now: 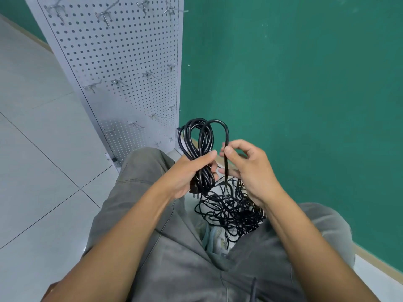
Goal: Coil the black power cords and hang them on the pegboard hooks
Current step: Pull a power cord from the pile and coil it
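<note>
My left hand grips a partly wound coil of black power cord; its loops stand up above my fist and the plug hangs below. My right hand pinches the free strand of the same cord just right of the coil, where it arches over from the loops and runs down. Below my hands a tangled pile of black cords lies on the floor between my knees. The white pegboard stands ahead on the left with several bare metal hooks.
A green wall fills the right side and meets the pegboard's right edge. Pale floor tiles spread out to the left. My grey trouser legs and a light shoe lie under the cord pile.
</note>
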The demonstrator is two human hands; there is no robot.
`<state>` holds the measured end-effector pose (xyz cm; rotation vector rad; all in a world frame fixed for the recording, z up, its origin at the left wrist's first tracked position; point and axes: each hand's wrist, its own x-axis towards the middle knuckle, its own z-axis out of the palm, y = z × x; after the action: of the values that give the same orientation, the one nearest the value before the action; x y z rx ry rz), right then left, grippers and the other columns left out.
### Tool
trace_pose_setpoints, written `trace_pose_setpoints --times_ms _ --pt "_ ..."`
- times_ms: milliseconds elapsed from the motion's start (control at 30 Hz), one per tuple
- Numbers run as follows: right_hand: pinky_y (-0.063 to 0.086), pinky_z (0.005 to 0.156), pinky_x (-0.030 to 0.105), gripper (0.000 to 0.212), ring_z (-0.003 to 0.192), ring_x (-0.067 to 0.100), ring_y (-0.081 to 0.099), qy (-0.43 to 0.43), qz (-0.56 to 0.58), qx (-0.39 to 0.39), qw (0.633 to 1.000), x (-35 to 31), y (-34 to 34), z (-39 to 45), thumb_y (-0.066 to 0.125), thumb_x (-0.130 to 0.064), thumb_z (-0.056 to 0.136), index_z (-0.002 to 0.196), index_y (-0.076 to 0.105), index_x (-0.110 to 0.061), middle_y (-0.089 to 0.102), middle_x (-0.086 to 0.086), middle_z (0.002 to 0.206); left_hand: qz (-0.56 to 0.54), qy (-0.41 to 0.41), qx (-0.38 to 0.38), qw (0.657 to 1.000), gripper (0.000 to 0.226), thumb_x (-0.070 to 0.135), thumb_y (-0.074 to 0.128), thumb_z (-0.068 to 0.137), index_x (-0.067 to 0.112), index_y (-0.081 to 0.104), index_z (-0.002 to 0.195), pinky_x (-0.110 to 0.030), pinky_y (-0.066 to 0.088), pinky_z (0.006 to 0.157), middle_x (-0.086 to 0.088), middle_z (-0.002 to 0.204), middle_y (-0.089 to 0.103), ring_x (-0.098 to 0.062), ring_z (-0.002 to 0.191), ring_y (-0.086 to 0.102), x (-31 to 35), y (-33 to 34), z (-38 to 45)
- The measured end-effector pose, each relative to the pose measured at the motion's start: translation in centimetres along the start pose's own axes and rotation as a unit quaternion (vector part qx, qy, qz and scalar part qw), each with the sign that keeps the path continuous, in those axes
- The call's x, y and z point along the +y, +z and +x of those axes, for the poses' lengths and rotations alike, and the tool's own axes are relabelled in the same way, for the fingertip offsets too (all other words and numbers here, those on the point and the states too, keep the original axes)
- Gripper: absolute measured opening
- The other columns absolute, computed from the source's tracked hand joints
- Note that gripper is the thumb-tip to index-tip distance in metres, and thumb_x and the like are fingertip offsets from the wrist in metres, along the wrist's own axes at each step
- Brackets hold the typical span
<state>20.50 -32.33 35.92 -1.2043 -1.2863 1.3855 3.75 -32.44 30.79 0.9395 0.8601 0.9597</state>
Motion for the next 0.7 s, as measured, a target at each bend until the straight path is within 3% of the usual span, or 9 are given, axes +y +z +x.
trace_pose_setpoints --times_ms 100,167,233,333,433,500,567,600,700 --pt "0.063 0.082 0.038 0.010 0.078 0.011 0.072 0.004 0.056 0.004 0.998 -2.8 1.8 -0.4 0.063 -0.010 0.099 0.092 0.067 -0.005 0.072 -0.010 0.075 -0.007 0.016 -0.006 1.000 0.029 0.035 0.069 0.094 0.016 0.073 0.116 -0.039 0.057 0.089 -0.007 0.106 0.076 -0.024 0.100 0.072 -0.5 0.3 0.3" --pt "0.059 0.082 0.041 0.010 0.077 0.017 0.070 0.001 0.033 0.009 0.999 -3.9 3.1 -0.4 0.066 -0.014 0.098 0.092 0.071 -0.007 0.072 -0.007 0.074 -0.056 0.022 -0.013 0.998 0.031 0.030 0.067 0.097 0.011 0.072 0.121 -0.040 0.053 0.102 -0.013 0.119 0.074 -0.025 0.115 0.069 -0.5 0.5 0.3" --pt "0.057 0.077 0.043 0.012 0.077 0.021 0.067 -0.019 -0.021 0.021 0.999 -4.4 3.8 -0.3 0.069 -0.020 0.097 0.094 0.074 -0.010 0.069 -0.005 0.077 -0.104 0.018 -0.023 0.994 0.030 0.029 0.059 0.100 0.007 0.074 0.115 -0.035 0.055 0.099 -0.013 0.113 0.075 -0.024 0.110 0.071 -0.1 0.4 -0.1" --pt "0.054 0.052 0.028 0.016 0.051 0.007 0.061 0.011 -0.010 0.041 0.999 -4.5 3.6 -0.2 0.066 -0.018 0.099 0.102 0.072 -0.004 0.057 -0.006 0.070 -0.116 0.015 -0.065 0.991 0.035 0.040 0.054 0.099 0.018 0.082 0.096 -0.040 0.051 0.106 -0.008 0.110 0.075 -0.024 0.108 0.071 0.5 -0.2 -0.5" --pt "0.049 0.045 0.026 0.016 0.043 0.005 0.053 0.015 -0.021 0.045 0.999 -3.9 3.0 0.0 0.065 -0.017 0.100 0.103 0.070 -0.002 0.061 -0.006 0.073 -0.087 -0.001 -0.093 0.992 0.033 0.055 0.076 0.083 0.024 0.076 0.071 -0.042 0.051 0.098 0.000 0.088 0.073 -0.021 0.088 0.071 0.9 -0.6 -0.5" --pt "0.050 0.049 0.019 0.014 0.049 0.001 0.056 -0.007 -0.056 0.051 0.997 -3.2 2.7 0.4 0.063 -0.016 0.101 0.104 0.070 -0.004 0.065 -0.008 0.080 -0.063 -0.009 -0.102 0.993 0.028 0.049 0.080 0.082 0.022 0.076 0.076 -0.054 0.044 0.099 -0.004 0.081 0.070 -0.022 0.080 0.068 0.5 -0.8 -0.4" --pt "0.054 0.059 0.028 0.011 0.058 0.004 0.061 -0.021 -0.059 0.048 0.997 -2.4 2.5 0.7 0.061 -0.014 0.102 0.108 0.069 -0.011 0.069 -0.011 0.088 -0.062 -0.016 -0.110 0.992 0.026 0.034 0.065 0.095 0.015 0.075 0.081 -0.061 0.039 0.104 -0.007 0.081 0.068 -0.023 0.079 0.068 0.1 -1.0 -0.2" --pt "0.057 0.060 0.033 0.013 0.062 0.007 0.065 -0.023 -0.040 0.041 0.998 -2.2 2.4 0.8 0.059 -0.011 0.102 0.112 0.068 -0.012 0.070 -0.010 0.094 -0.066 -0.020 -0.113 0.991 0.027 0.029 0.058 0.097 0.013 0.073 0.081 -0.060 0.041 0.103 -0.007 0.081 0.066 -0.023 0.077 0.067 0.1 -0.9 -0.2" --pt "0.058 0.086 0.024 0.028 0.095 0.000 0.071 -0.050 -0.021 0.031 0.998 -1.6 2.2 1.1 0.056 0.000 0.101 0.127 0.065 -0.009 0.070 -0.004 0.117 -0.094 -0.013 -0.138 0.986 0.019 0.019 0.053 0.099 0.012 0.064 0.085 -0.044 0.052 0.088 -0.004 0.078 0.058 -0.020 0.069 0.059 0.2 -0.4 -0.4"
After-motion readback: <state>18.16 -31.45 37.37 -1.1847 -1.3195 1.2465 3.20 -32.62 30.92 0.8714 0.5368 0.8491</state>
